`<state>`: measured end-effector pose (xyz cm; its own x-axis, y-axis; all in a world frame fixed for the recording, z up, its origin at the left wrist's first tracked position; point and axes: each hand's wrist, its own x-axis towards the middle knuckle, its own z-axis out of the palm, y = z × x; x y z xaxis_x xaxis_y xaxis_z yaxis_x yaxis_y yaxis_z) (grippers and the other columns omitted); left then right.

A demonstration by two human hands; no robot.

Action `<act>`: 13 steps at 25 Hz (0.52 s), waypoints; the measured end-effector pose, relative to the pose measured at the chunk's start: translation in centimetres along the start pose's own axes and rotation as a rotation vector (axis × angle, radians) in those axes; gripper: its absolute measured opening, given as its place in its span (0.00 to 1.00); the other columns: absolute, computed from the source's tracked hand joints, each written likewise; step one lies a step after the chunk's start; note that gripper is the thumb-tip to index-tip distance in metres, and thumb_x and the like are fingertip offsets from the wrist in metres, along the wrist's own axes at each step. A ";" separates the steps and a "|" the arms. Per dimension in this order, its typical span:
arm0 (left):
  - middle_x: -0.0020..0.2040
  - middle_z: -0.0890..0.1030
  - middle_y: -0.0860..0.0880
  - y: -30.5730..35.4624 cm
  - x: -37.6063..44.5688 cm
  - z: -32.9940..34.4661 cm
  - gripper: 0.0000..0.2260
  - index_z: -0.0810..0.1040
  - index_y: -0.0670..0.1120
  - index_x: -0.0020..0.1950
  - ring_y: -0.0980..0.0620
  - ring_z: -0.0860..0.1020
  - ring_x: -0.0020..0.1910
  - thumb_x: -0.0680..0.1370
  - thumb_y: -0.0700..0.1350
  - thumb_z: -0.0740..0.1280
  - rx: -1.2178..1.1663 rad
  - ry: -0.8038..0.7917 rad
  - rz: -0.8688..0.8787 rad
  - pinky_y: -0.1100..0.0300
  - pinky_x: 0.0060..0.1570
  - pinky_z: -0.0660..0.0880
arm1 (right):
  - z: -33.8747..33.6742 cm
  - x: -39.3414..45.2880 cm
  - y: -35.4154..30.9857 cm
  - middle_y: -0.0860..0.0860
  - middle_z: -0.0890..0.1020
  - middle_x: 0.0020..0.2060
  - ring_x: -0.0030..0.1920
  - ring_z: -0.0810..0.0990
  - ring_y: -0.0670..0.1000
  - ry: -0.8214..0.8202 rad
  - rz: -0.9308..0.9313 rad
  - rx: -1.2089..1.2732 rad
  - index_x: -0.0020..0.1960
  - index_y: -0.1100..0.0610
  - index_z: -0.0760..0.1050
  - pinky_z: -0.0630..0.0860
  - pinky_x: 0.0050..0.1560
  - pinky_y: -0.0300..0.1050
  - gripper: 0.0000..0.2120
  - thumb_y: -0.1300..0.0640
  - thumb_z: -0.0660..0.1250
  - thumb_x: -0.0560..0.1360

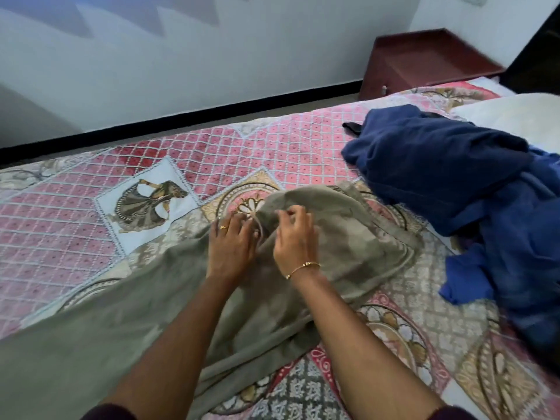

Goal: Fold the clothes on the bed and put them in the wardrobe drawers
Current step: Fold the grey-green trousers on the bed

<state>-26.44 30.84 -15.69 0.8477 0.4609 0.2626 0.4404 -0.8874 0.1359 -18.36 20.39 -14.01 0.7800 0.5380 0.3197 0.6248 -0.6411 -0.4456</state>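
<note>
A grey-green garment (348,237) lies spread across the patterned bedsheet (75,213), running from the bed's middle down to the lower left. Both hands work at its waistband near a drawstring. My left hand (231,241), with a ring, rests on the cloth with its fingers bent onto the waistband edge. My right hand (295,234), with a gold bangle at the wrist, has curled fingers pinching the cloth or the string. A pile of dark blue clothes (454,174) lies unfolded at the right.
A white pillow (515,116) sits at the far right of the bed. A small dark object (351,127) peeks out behind the blue pile. A maroon bedside cabinet (424,62) stands against the white wall beyond the bed. No wardrobe is in view.
</note>
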 end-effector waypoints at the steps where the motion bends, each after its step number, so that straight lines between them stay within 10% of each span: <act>1: 0.58 0.78 0.39 -1.8 0.0 -0.4 0.16 0.78 0.41 0.55 0.39 0.73 0.61 0.77 0.49 0.57 0.006 -0.043 -0.085 0.42 0.60 0.70 | 0.9 0.6 -1.2 0.59 0.75 0.56 0.54 0.75 0.61 -0.107 -0.064 -0.015 0.58 0.56 0.76 0.76 0.49 0.52 0.17 0.59 0.61 0.70; 7: 0.50 0.80 0.37 -7.9 1.2 -0.2 0.13 0.77 0.39 0.54 0.38 0.77 0.52 0.80 0.47 0.58 -0.336 -0.226 -0.376 0.51 0.47 0.71 | 4.2 2.2 1.5 0.51 0.53 0.76 0.75 0.51 0.56 -0.383 0.319 -0.008 0.77 0.49 0.47 0.49 0.73 0.52 0.26 0.49 0.50 0.81; 10: 0.50 0.78 0.32 -11.6 1.3 -0.2 0.18 0.75 0.35 0.54 0.34 0.76 0.51 0.82 0.47 0.52 -0.301 0.004 -0.632 0.47 0.47 0.71 | 5.4 2.0 3.2 0.58 0.52 0.76 0.75 0.50 0.59 -0.388 0.411 0.006 0.77 0.52 0.46 0.42 0.74 0.50 0.27 0.49 0.50 0.81; 13: 0.53 0.77 0.30 -13.5 1.7 0.7 0.16 0.74 0.32 0.55 0.33 0.74 0.54 0.82 0.44 0.54 -0.270 -0.158 -0.687 0.46 0.52 0.70 | 6.1 2.2 2.6 0.58 0.48 0.76 0.74 0.45 0.64 -0.508 0.426 -0.058 0.76 0.49 0.50 0.42 0.74 0.53 0.27 0.44 0.52 0.80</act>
<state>-30.73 43.66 -17.71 0.4492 0.8875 -0.1030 0.8150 -0.3599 0.4541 -15.28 23.24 -19.58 0.8545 0.4134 -0.3146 0.2780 -0.8755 -0.3953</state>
